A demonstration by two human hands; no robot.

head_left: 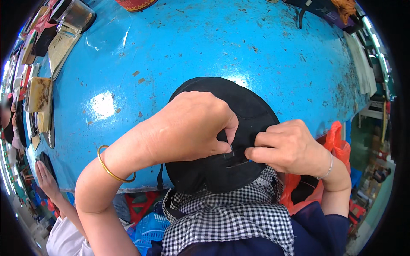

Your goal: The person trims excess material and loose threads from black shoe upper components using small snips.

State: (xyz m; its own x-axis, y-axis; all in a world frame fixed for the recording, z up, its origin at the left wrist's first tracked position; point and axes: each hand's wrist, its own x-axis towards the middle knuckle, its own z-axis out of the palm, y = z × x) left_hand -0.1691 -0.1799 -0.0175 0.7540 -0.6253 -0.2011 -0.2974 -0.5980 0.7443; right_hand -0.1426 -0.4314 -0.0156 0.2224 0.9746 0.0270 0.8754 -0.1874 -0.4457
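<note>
Bag [340, 149] near right hand [288, 147] | left hand [198, 121] partly hides fabric [252, 104] | jar [77, 17] far left

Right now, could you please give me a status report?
Left hand: fingertips close together over black fabric piece. Right hand: curled at its right side. Grips unclear; hands partly hide it.

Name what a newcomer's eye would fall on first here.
Probably the glossy blue table, spread across the middle. At its near edge, the black fabric piece under the left hand and right hand, with a gold bangle around the left forearm. A red-orange plastic bag shows at lower right.
</note>
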